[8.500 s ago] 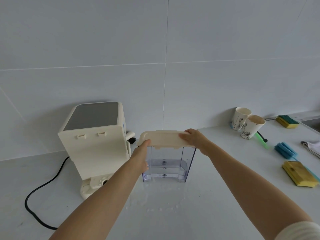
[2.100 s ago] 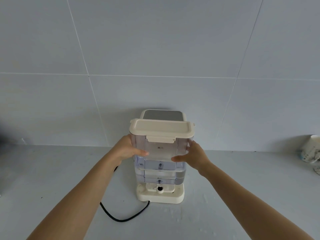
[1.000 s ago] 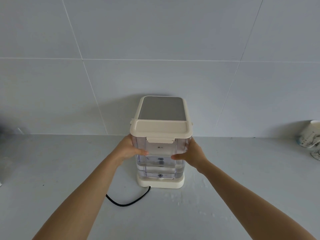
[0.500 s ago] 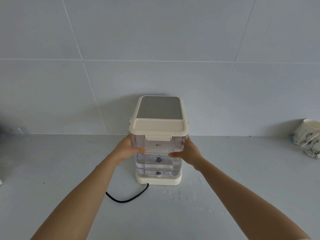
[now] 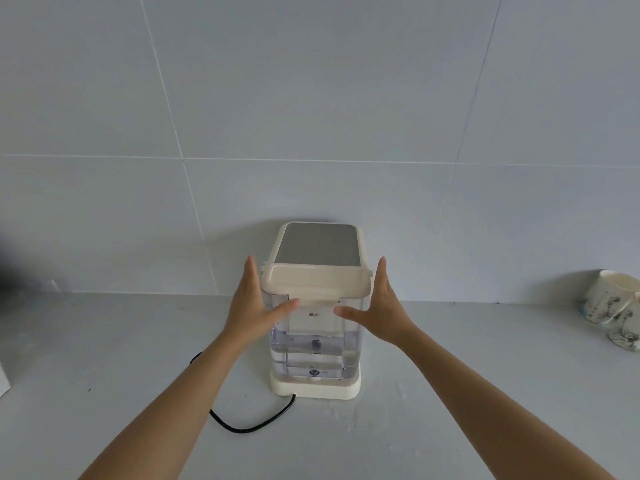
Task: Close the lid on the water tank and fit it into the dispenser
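The clear water tank [image 5: 315, 341] stands on the cream dispenser's base [image 5: 316, 389], against the dispenser body with its grey top [image 5: 318, 244]. Water fills its lower part. The cream lid [image 5: 316, 279] sits flat on the tank. My left hand [image 5: 250, 308] is beside the tank's left wall, fingers spread and pointing up, thumb across the front. My right hand [image 5: 381, 306] mirrors it on the right side. Both hands look just off the tank or barely touching it, gripping nothing.
A black power cord [image 5: 247, 422] loops on the grey counter in front of the base's left corner. Two patterned paper cups [image 5: 614, 306] stand at the far right by the tiled wall. Water drops lie on the counter right of the base.
The tank went down and back onto the dispenser base. Both hands have since opened and let go, fingers now spread upright beside it.
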`<state>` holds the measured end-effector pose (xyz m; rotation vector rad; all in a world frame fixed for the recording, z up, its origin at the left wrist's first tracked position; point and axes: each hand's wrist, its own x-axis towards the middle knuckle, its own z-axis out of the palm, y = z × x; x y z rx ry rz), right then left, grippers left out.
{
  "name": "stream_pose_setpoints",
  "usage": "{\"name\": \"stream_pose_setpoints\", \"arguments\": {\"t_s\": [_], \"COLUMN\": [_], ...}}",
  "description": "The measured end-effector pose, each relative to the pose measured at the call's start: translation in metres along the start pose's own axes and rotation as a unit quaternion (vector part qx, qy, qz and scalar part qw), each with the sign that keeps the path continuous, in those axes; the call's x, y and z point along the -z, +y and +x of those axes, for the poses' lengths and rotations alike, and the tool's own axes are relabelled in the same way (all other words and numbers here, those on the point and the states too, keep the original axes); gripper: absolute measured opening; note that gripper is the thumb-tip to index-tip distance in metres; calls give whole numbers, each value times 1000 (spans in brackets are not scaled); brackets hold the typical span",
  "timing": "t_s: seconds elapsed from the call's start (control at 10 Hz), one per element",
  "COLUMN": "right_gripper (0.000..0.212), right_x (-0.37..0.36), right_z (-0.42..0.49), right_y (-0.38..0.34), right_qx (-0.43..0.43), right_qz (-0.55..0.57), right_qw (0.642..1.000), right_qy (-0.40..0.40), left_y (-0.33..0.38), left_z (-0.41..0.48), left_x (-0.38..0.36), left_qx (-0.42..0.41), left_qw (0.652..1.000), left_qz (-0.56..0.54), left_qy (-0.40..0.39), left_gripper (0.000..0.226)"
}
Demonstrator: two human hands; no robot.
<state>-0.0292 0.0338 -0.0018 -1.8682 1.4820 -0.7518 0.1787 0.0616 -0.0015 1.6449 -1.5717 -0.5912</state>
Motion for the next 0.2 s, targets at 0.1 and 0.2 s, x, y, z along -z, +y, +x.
{"name": "stream_pose_setpoints", "arguments": {"t_s": [0.1, 0.2], "right_gripper": [120, 111], "right_x": [16, 28], "right_z": [0, 4], "right_y": [-16, -33], "right_qx": [42, 74], "right_qz": [-36, -83], "right_qw": [998, 993], "right_qy": [19, 31], "left_y": [22, 41], "left_z": [7, 17], "left_x": [8, 13], "left_qx": [-56, -92], "left_qw": [995, 983], "left_qz": [75, 151], "left_qy": [39, 46], "left_gripper": [97, 78]}}
